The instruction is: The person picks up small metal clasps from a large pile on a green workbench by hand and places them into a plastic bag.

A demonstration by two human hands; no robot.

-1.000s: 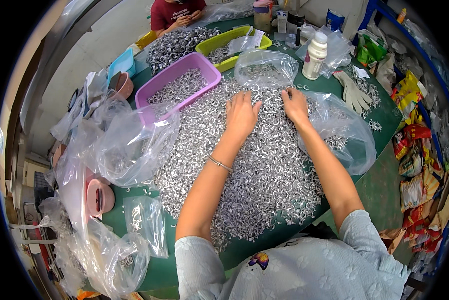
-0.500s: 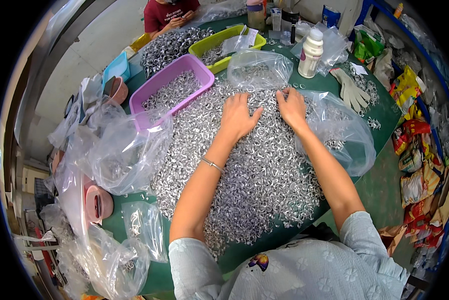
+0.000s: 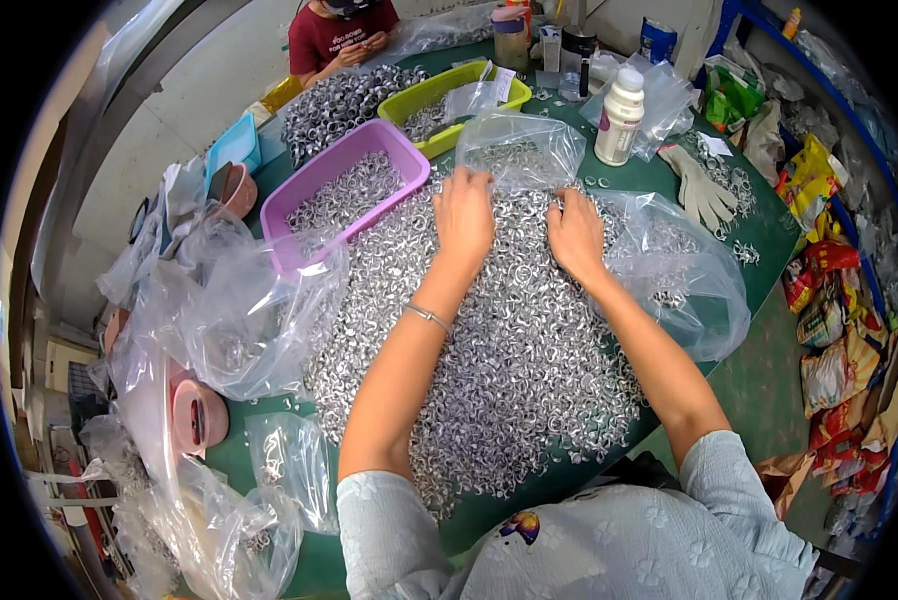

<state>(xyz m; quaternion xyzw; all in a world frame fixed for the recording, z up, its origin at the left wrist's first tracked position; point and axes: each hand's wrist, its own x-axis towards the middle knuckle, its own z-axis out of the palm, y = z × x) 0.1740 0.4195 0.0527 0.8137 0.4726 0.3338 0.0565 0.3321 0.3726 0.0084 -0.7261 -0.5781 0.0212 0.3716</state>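
Across a crowded workroom, a green table (image 3: 321,550) bears a broad pile (image 3: 519,340) of small, silvery, ring-like metal pieces, spread over its middle in front of a person in a pale, short-sleeved top (image 3: 609,545). Both hands are palm down at the far side of the pile: the left hand (image 3: 464,215), a bracelet (image 3: 426,316) behind its wrist, has its fingers loosely bent near the edge of a clear far bag (image 3: 519,145), while the right hand (image 3: 575,235), just beside it, has its fingers half curled and slightly parted among the pieces. Whether either hand has hold of any cannot be told, as the undersides are hidden. A purple tub (image 3: 394,147) of similar pieces sits beyond the pile to the left, near a lime tub (image 3: 444,140) and a heap of darker rings (image 3: 349,105). To the right are a clear bag holding more pieces, a white bottle (image 3: 621,120) standing upright and a pale glove (image 3: 699,190) lying flat. Across the table, a co-worker in dark red (image 3: 334,40) holds both hands together.
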